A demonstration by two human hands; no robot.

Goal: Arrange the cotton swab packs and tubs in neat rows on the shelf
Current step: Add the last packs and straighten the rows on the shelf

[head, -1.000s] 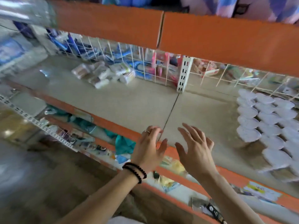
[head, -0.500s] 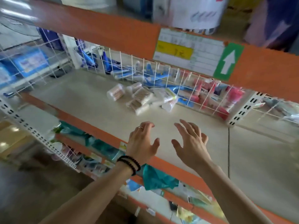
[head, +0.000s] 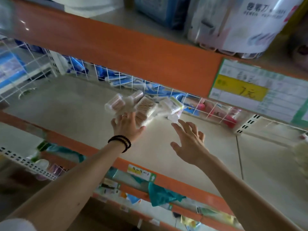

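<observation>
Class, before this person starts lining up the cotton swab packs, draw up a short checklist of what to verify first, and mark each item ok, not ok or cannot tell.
1. Both hands free: left hand and right hand hold nothing: ok.
2. Swab pile within reach: left fingertips at its edge: ok.
3. Packs already in neat rows: jumbled heap: not ok.
4. Bare shelf beside the pile for rows: ok.
5. Round tub standing upright: lies on its side: not ok.
6. Packs sealed: blurred: cannot tell.

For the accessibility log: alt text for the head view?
Both hands reach toward a loose heap of cotton swab packs and tubs on a beige shelf; the left hand touches it, the open right hand hovers short.
</observation>
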